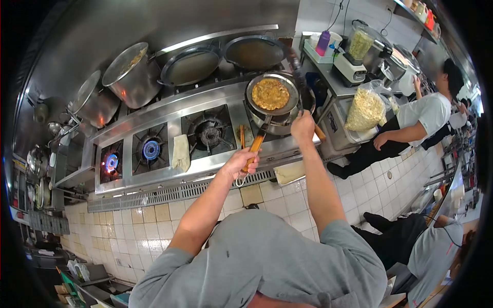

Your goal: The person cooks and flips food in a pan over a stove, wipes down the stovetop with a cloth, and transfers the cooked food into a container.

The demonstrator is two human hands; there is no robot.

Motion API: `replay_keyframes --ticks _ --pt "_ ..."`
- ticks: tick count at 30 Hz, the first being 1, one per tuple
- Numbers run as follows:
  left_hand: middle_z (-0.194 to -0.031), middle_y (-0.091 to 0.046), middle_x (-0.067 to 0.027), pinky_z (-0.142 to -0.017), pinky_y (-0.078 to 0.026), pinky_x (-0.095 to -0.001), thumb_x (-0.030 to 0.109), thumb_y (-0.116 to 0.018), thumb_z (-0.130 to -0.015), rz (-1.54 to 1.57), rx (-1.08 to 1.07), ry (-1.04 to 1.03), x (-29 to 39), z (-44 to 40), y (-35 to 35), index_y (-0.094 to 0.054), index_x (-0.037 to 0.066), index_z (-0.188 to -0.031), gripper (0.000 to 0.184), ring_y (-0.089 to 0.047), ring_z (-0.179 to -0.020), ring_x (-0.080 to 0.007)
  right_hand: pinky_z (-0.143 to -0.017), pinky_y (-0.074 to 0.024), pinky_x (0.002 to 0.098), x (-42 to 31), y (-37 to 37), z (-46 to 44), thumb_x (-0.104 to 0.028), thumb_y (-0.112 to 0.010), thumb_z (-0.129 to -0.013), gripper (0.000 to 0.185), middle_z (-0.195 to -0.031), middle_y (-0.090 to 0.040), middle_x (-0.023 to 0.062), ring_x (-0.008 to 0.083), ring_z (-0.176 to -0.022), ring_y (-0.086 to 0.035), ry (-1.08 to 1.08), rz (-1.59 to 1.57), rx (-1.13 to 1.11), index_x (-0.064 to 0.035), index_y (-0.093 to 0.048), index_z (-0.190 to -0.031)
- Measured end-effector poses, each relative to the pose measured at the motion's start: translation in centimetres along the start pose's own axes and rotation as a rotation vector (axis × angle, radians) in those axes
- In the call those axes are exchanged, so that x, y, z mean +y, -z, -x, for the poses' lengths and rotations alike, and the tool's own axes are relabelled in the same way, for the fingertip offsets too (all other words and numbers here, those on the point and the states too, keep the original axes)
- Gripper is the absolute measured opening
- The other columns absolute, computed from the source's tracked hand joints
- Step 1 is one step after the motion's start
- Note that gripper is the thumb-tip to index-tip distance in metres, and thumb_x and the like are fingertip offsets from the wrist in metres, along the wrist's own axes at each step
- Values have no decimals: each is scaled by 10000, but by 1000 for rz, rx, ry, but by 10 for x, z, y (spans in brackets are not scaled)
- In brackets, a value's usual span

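Note:
My left hand [243,162] is closed around the wooden handle [254,149] of a round, shallow frying pan [290,90]. A flat, browned, omelette-like piece of food [270,94] lies in it. The pan is above a metal pot [280,127] at the right end of the stove. My right hand [303,126] is closed just right of the pan, on a dark, thin-shafted utensil [297,66] that is smeared by motion; its kind is unclear. Beside that hand, another wooden handle [320,134] sticks out.
Two burners at left [151,150] show flames. A folded cloth [181,153] and chopsticks [242,136] lie on the stove [226,177]. Woks [192,66] and tall pots [131,77] stand behind. At right are a blender [354,56], a bag of pale food [365,110] and two people [423,115].

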State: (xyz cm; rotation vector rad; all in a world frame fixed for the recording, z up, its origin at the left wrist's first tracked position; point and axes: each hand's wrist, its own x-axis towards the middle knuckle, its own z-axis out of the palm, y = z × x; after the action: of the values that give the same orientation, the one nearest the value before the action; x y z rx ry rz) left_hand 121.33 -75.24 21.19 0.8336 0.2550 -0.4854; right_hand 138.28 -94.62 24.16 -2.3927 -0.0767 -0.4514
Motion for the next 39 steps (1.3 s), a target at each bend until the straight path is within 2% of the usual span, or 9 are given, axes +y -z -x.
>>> replay_keyframes --ticks 6,8,12,16,20,22,24,27,39 --pt "-866 -596 -101 -502 -533 -299 299 -470 -974 -137 169 -5 -9 4 3 -464 56 -1217 344 -609 -683 -169 -577 -451 407 19 -18 -11 -172 -513 -920 186 -695 -586 143 287 -622 -577 -192 -556 -89 6 -562 -921" --pt "-962 -614 -140 -658 -579 -387 377 -438 -978 -132 163 -16 -23 15 20 -459 64 -1231 403 -645 -784 -217 -358 -244 261 0 3 -3 -174 -483 -953 98 -605 -389 -25 83 -453 -356 -644 -1426 -426 -85 -512 -925" --pt "-1065 -598 -167 -823 -533 -455 478 -413 -962 87 -1 29 -61 61 59 -453 64 -1261 512 -632 -911 -262 -399 -224 242 -56 17 26 -201 -475 -971 123 -602 -325 -39 72 -457 -291 -662 -1550 -560 -83 -494 -943" --pt "-1111 -605 -148 -802 -526 -443 496 -491 -926 -129 501 82 -153 116 166 -467 56 -1276 562 -622 -951 -271 -437 -256 249 -123 4 81 -260 -490 -971 191 -605 -326 -36 77 -479 -307 -706 -1685 -879 -71 -495 -942" --pt "-976 -628 -244 -842 -474 -432 446 -391 -912 -1571 655 329 -288 234 329 -647 -24 -957 537 -590 -926 -411 -429 -269 258 -192 -44 158 -291 -495 -968 234 -614 -357 -25 90 -488 -338 -872 -1685 -1008 -60 -492 -937" --pt "-932 -650 -218 -810 -494 -464 391 -433 -919 -1599 680 637 -368 309 407 -641 0 -1000 450 -621 -927 -341 -426 -275 260 -211 -86 186 -300 -482 -973 239 -617 -376 -21 93 -484 -342 -1005 -1588 -1028 -64 -492 -937" --pt "-848 -645 -167 -724 -521 -474 339 -481 -922 -500 1109 897 -326 369 349 -627 16 -1030 370 -628 -894 -273 -415 -268 257 -227 -132 213 -304 -483 -974 242 -615 -384 -20 93 -472 -344 -1061 -1522 -1018 -73 -475 -904" --pt "-912 -634 -147 -605 -531 -427 324 -534 -893 -126 1354 452 -332 437 342 -610 5 -1080 378 -633 -840 -236 -382 -252 253 -226 -214 248 -332 -499 -965 275 -599 -378 -20 91 -440 -342 -1045 -1274 -883 -94 -434 -841" --pt "-1000 -632 -188 -744 -508 -406 327 -569 -880 -706 1087 184 -274 481 400 -535 -37 -1209 493 -627 -887 -296 -339 -210 252 -118 -197 322 -354 -532 -949 308 -508 -326 -44 88 -372 -287 -862 -1132 -805 -153 -448 -731"
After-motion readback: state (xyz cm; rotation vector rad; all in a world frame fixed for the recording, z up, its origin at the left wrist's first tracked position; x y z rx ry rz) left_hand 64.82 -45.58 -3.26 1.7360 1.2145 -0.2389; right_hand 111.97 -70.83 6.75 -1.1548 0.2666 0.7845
